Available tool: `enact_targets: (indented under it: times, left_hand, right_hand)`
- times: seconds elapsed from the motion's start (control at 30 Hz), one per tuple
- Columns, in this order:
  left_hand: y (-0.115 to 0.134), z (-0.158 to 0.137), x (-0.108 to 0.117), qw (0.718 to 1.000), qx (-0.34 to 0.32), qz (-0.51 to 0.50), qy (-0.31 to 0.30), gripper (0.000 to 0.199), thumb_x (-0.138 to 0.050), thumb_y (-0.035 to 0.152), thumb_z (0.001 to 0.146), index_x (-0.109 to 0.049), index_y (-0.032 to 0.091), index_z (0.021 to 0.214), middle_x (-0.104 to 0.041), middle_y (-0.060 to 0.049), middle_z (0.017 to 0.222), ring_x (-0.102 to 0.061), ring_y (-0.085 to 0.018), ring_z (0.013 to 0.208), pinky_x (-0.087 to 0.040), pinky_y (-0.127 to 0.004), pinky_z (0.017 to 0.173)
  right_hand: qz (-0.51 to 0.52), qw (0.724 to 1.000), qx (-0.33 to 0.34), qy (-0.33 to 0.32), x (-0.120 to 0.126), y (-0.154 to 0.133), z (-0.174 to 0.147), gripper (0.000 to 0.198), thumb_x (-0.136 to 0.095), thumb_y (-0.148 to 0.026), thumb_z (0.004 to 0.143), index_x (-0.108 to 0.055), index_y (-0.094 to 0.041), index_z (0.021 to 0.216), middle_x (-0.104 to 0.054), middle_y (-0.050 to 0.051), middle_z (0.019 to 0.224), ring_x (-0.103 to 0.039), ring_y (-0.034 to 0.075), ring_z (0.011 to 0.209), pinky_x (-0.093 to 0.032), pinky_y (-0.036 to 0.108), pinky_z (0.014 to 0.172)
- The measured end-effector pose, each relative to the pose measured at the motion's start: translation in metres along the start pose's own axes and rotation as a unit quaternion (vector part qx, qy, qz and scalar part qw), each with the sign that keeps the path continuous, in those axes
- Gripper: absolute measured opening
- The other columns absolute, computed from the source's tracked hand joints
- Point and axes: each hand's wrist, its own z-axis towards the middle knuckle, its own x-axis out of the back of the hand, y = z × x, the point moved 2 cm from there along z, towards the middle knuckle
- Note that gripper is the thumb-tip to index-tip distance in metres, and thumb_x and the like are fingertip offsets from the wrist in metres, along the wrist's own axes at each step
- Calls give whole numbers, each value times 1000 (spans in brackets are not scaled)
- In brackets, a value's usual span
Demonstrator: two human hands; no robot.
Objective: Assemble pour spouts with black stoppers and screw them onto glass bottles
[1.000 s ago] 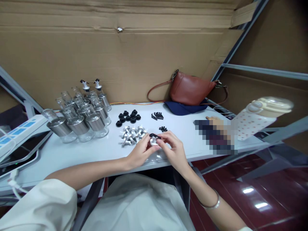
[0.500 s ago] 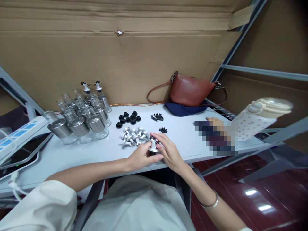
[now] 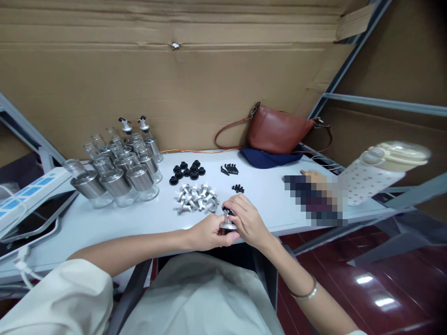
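Observation:
My left hand [image 3: 211, 232] is closed around the base of a silver pourer spout [image 3: 228, 226], held just over the table's front edge. My right hand [image 3: 248, 221] pinches at the top of the same spout, where a small black piece [image 3: 228, 211] shows between the fingers. Black also shows under the spout's silver disc. Beyond my hands lies a heap of silver spouts [image 3: 197, 197]. Behind it sit several black stoppers [image 3: 186, 171]. Thin black levers [image 3: 229, 169] and tiny black caps [image 3: 238, 188] lie to the right of these.
Glass bottles [image 3: 115, 184] with steel sleeves crowd the table's left; two at the back carry pourers. A power strip [image 3: 31, 197] lies far left. A brown bag [image 3: 279, 130] rests on a navy cap [image 3: 268, 159] at the back. A dotted drink bottle [image 3: 372, 179] stands right.
Both hands, with the spout between them, have come slightly nearer to me and to the right. The right fingers are now curled more tightly over the spout's top.

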Motion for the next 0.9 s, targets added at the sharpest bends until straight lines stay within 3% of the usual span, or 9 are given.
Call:
enact_targets:
  times: [0.2, 0.57, 0.9]
  left_hand:
    - [3, 0, 1, 999, 38, 25, -26, 17, -52, 27, 76, -55, 14, 87, -48, 5, 54, -42, -8, 48, -33, -21, 50]
    - [2, 0, 0, 999, 19, 23, -46, 20, -50, 24, 77, -57, 14, 93, -51, 6, 53, -44, -7, 46, -35, -18, 47]
    - [1, -1, 1, 999, 20, 6, -48, 13, -50, 28, 78, -55, 15, 78, -51, 5, 52, -46, -8, 46, -36, -19, 48]
  right_hand:
    - [-26, 1000, 8, 0, 1, 1, -1, 50, -18, -45, 99, -57, -17, 87, -52, 6, 70, -43, 20, 67, -37, 34, 62]
    - [-80, 996, 42, 0, 3, -2, -1, 47, -18, -37, 101, -55, -17, 80, -50, 4, 67, -40, 19, 65, -35, 34, 67]
    - [-85, 996, 37, 5, 2, -1, -3, 39, -27, -31, 100, -56, -18, 77, -50, 5, 66, -41, 20, 67, -39, 36, 68]
